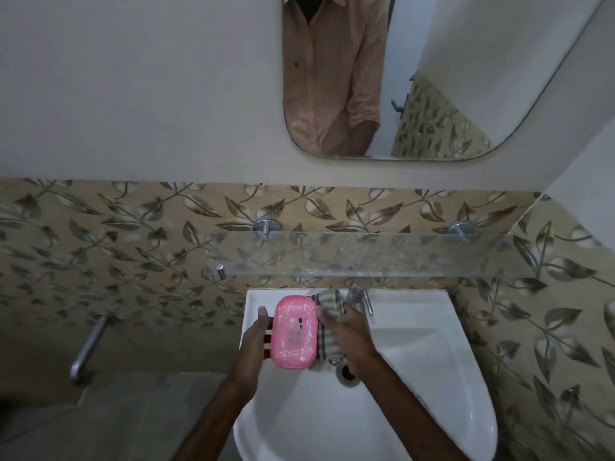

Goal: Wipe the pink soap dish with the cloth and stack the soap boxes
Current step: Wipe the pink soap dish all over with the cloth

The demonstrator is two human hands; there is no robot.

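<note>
1. Left-hand fingers [266, 342] curl under the left edge of a pink oval plastic soap dish [294, 331], and the left hand [254, 341] holds it up.
2. The right hand [346, 341] grips a brown-and-cream checked cloth [329, 306], its fingers bunched round the fabric and pressing it to the dish's right edge.
3. The dish, streaked with white residue, is held above the back left of a white ceramic basin [416, 361].
4. A chrome tap [357, 296] stands just behind the cloth, under a clear glass shelf [382, 257] and a rounded wall mirror [432, 78].
</note>
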